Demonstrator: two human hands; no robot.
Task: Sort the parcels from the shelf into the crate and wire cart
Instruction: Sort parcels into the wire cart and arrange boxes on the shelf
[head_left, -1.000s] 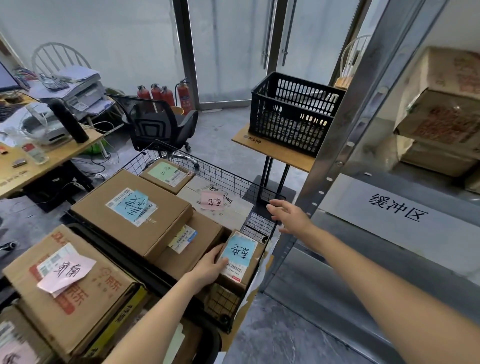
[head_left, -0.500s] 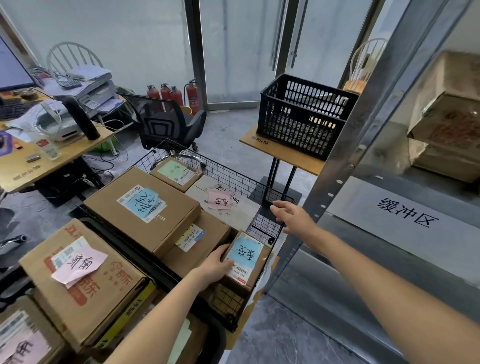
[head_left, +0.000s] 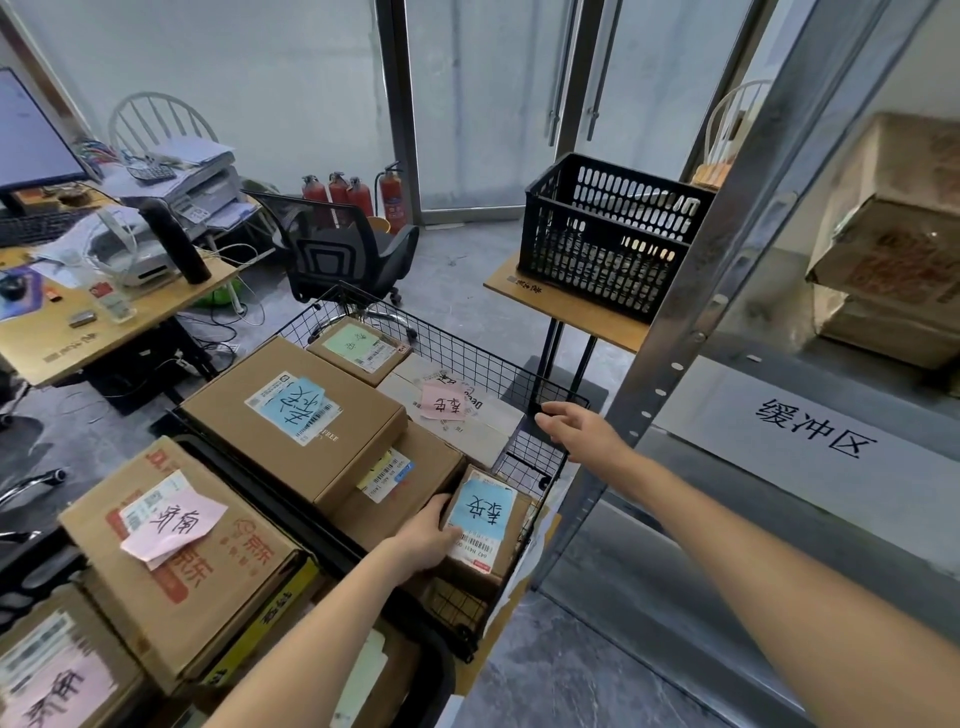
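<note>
A grey floor (head_left: 457, 270) runs to glass doors. On the left is a desk (head_left: 104, 332) with a printer (head_left: 176, 202), and a black chair (head_left: 337, 249) stands near it. A black crate (head_left: 608, 234) sits on a small stand beside the metal shelf (head_left: 727, 234). The wire cart (head_left: 524, 452) is full of brown boxes.

The left hand (head_left: 421, 540) holds a small box (head_left: 483, 525) with a blue note, in the near right corner of the cart. Its thumb lies on top of the box and its fingers are hidden. The right hand (head_left: 582, 431) is loose with straight fingers and holds nothing. It reaches out over the cart's right rim, next to the shelf post. Both arms stretch forward.
</note>
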